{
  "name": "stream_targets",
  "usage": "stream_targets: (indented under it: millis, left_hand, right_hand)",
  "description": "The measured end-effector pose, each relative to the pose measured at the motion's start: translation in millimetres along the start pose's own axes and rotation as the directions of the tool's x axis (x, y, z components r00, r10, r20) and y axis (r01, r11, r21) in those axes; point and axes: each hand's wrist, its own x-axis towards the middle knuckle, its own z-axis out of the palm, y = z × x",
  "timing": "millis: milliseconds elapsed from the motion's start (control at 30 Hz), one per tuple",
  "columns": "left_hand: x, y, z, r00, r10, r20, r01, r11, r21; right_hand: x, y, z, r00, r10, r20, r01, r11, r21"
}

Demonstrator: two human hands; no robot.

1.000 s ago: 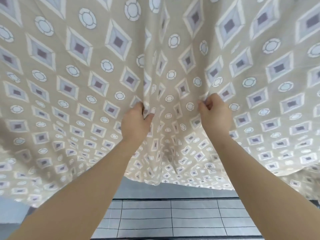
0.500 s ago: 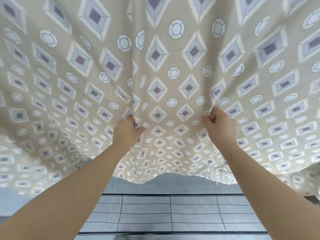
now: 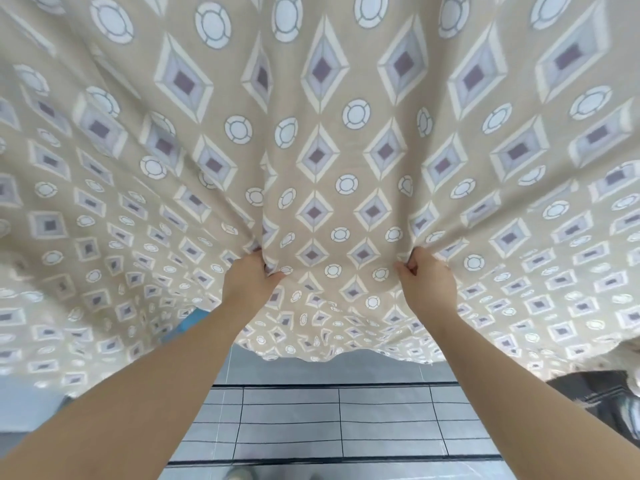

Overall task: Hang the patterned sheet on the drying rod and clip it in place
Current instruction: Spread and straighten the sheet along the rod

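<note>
Pinching the sheet above the tiled floor, left hand and right hand bunching folds apart from each other, we judge a loose pinch could drop it, since no rod shows.

Left hand, right hand pinch patterned sheet above tiled floor.

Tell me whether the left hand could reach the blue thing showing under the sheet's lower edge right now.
Probably not yet. The left hand is shut on the sheet, as is the right hand. The blue thing sits behind the hanging cloth, mostly hidden, so the hand would have to let go and get past the fabric.
</note>
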Motion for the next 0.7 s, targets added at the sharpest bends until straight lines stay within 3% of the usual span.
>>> stream_targets:
  millis: [467, 600, 700]
  left_hand:
    - [-25.6, -16.5, 22.1, 0.995, -0.071, 0.072, 0.068, 0.997, 0.044]
    - [-29.3, -22.4, 14.6, 0.996, -0.034, 0.082, 0.038, 0.998, -0.045]
    - [-33.9, -21.1, -5.5, 0.998, 0.064, 0.018, -0.060, 0.983, -0.174]
  right_hand:
    - [-23.4, 15.6, 4.8, 0.993, 0.072, 0.093, -0.068, 0.997, -0.043]
    - [-29.9, 11.8, -0.7, 0.993, 0.092, 0.079, -0.098, 0.992, 0.074]
    - [-36.9, -1.1, -16.4, 0.997, 0.068, -0.041, -0.058, 0.976, 0.211]
